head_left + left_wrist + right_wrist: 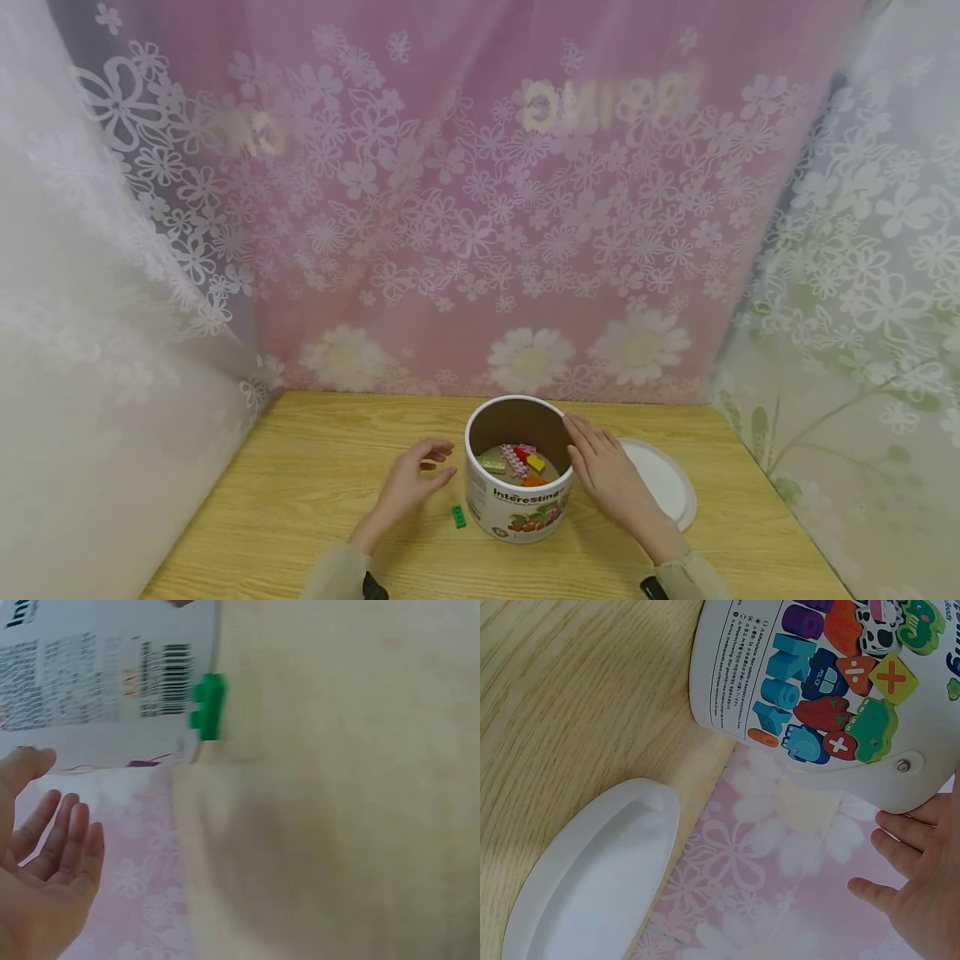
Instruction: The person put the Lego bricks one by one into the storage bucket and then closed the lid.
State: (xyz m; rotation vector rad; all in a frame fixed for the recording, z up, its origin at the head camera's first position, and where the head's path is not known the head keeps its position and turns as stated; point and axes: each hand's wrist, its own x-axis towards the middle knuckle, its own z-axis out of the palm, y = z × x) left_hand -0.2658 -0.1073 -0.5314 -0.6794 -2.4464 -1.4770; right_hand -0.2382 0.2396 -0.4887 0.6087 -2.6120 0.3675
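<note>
A white tub [487, 512] printed with "Interesting" and pictures stands upright on the table. Inside on its floor lie several toy building bricks, among them a pale pink one [513, 460], a yellow one [536, 463], an orange one [533, 481] and a light green one [492, 466]. My right hand [607, 475] rests its straight fingers against the tub's right rim. To the left of the tub, my left hand [408, 479] hovers with loosely bent fingers, thumb apart and nothing in its grasp. Just below it, a green brick [459, 517] lies on the table beside the tub's base.
On the tub's right, partly behind my right forearm, a round white lid [667, 483] lies on the wooden table [300, 500]. Flowered curtains [480, 208] hang behind the table and along both sides.
</note>
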